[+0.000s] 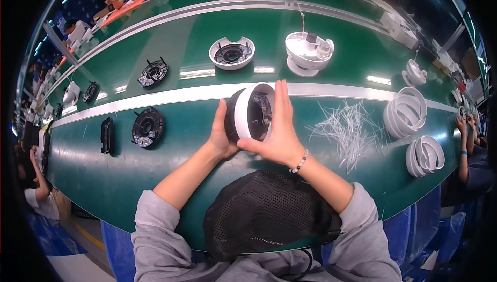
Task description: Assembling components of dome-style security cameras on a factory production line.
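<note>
Between my two hands, above the green table, I hold a black round housing with a circuit board inside (263, 107) and a white plastic ring (242, 116) around it, tilted on its side. My left hand (221, 134) supports the black back, thumb pointing up. With fingers stretched upward, my right hand (279, 127) presses its palm and thumb against the ring's right edge. To the left on the table lie another black round housing with a circuit board (148, 128) and a narrow black part (106, 135) standing on edge.
At right lie a heap of thin white strips (348, 129) and two stacks of white rings (405, 114) (424, 157). Beyond a pale rail (181, 93) are a white bowl-shaped shell with a black housing (232, 54), an open white shell (309, 52) and another housing (153, 73). Other people sit at both sides.
</note>
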Demonstrator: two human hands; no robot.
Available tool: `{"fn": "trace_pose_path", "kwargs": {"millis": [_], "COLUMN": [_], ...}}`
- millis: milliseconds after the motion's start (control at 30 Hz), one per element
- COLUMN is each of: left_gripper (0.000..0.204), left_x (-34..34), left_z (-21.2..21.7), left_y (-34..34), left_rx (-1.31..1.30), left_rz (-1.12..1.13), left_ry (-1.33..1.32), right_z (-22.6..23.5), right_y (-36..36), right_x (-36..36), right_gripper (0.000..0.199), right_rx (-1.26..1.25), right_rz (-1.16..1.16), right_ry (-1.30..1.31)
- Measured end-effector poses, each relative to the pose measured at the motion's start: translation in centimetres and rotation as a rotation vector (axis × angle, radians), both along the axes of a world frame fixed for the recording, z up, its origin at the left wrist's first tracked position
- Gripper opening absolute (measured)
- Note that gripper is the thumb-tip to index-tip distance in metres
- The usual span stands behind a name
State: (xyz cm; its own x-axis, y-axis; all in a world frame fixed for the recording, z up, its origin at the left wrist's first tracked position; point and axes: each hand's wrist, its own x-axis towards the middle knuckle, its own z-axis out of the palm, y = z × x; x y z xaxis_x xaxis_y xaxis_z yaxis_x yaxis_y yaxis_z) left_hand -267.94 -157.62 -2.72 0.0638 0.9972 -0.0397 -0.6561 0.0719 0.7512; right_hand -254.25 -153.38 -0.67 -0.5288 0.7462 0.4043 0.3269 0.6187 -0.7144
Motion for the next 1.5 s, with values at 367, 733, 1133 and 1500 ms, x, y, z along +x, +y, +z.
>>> {"fn": "trace_pose_path", "kwargs": {"millis": [367, 733, 1133, 1500], "left_gripper": [0.079, 0.078, 0.078, 0.066], "left_x": [0.3, 0.3, -0.5, -0.5], "left_z": [0.5, 0.4, -0.2, -0.1], "left_y": [0.2, 0.7, 0.8, 0.8], "left_rx": [-0.024, -0.038, -0.030, -0.043], "left_rz": [0.032, -0.002, -0.072, -0.057], "left_ry": [-0.031, -0.131, -0.167, -0.276], "right_z": [0.4, 1.0, 1.9, 1.9], "right_y": [0.0, 0.8, 5.4, 5.4], "right_x": [0.2, 0.3, 2.0, 2.0], "right_gripper": [0.116, 0.124, 0.014, 0.010], "right_rx": [0.090, -0.013, -0.012, -0.058], "right_rz": [0.052, 0.136, -0.010, -0.068], "right_ry": [0.075, -0.061, -0.031, 0.094]}}
